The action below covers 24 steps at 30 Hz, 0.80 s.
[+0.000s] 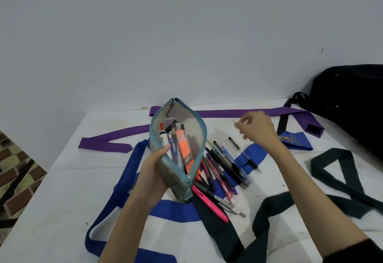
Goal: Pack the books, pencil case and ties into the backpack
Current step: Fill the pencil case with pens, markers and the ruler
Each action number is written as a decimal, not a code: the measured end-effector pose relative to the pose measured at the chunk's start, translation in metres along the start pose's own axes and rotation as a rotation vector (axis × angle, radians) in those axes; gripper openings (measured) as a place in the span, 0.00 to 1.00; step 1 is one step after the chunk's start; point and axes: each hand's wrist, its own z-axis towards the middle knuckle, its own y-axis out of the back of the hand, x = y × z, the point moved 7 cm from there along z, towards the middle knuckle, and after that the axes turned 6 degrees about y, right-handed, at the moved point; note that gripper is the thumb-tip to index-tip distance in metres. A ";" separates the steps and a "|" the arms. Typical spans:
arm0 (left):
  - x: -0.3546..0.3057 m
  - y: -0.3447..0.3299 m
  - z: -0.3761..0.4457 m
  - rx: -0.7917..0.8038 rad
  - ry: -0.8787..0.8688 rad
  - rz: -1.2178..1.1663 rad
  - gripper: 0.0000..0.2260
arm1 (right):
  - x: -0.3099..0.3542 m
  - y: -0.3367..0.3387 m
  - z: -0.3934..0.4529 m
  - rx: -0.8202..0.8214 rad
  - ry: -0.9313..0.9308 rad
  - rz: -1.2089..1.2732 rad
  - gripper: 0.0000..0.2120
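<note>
Head view showing an early stage of packing: nothing visibly sitting inside the backpack (350,101), lying black and slumped at the far right of the table (62,200), its opening not discernible.

Pencil case (179,149) being held up over the middle of the table, unzipped and gaping, carrying a few items already: an orange highlighter (185,149), a white marker with a red cap (162,135), at least 2 darker pens beside them. Still waiting just right of the case: a loose pile of pens (223,167), with a pink pen (210,203) lying nearest.

Ties all remaining spread flat: purple tie (238,113) running along the far edge, blue tie (124,180) looping left and under the pile, dark green tie (339,182) crossing at right. No books appearing anywhere.

Judging from this: filling the case, zipping it, then stowing case and ties all remaining to be done.

Left hand (153,171) gripping the case's near left side, thumb curling over the rim. Right hand (256,129) hovering above the pile, blurred, fingers loosely curled, apparently holding nothing and touching nothing, though blur making that uncertain.
</note>
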 end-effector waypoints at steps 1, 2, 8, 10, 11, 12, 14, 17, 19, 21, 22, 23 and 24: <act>-0.001 0.003 0.000 -0.006 -0.009 0.003 0.24 | -0.020 -0.017 0.001 0.134 -0.053 -0.170 0.11; -0.001 0.006 0.000 -0.015 -0.017 0.003 0.25 | -0.037 -0.034 -0.002 0.245 -0.088 -0.290 0.12; 0.002 0.010 -0.001 -0.020 0.010 -0.011 0.24 | -0.063 -0.064 -0.004 0.280 -0.092 -0.273 0.04; 0.003 0.011 0.001 -0.015 0.018 0.001 0.25 | -0.059 -0.064 0.000 0.240 -0.089 -0.148 0.03; 0.003 0.011 0.001 -0.022 0.017 0.010 0.27 | -0.055 -0.064 0.001 0.216 -0.090 -0.078 0.03; 0.003 0.011 0.000 -0.033 0.018 0.017 0.29 | -0.052 -0.064 0.001 0.201 -0.091 -0.026 0.03; 0.004 0.011 0.000 -0.046 0.028 0.017 0.31 | -0.045 -0.068 -0.001 0.236 -0.073 -0.053 0.05; 0.004 0.012 -0.001 -0.051 0.024 0.006 0.28 | -0.042 -0.082 -0.009 0.349 -0.064 -0.231 0.15; 0.003 0.013 -0.002 -0.062 0.018 0.008 0.25 | -0.047 -0.090 -0.009 0.368 -0.093 -0.247 0.19; 0.003 0.013 -0.003 -0.065 0.019 0.002 0.24 | -0.050 -0.094 -0.007 0.380 -0.132 -0.209 0.19; 0.003 0.013 -0.004 -0.069 0.020 -0.003 0.23 | -0.050 -0.095 -0.006 0.391 -0.147 -0.175 0.18; 0.003 0.014 -0.005 -0.075 0.021 -0.003 0.23 | -0.049 -0.096 -0.005 0.400 -0.158 -0.147 0.17; 0.003 0.013 -0.006 -0.075 0.021 -0.005 0.23 | -0.049 -0.094 -0.005 0.398 -0.160 -0.138 0.16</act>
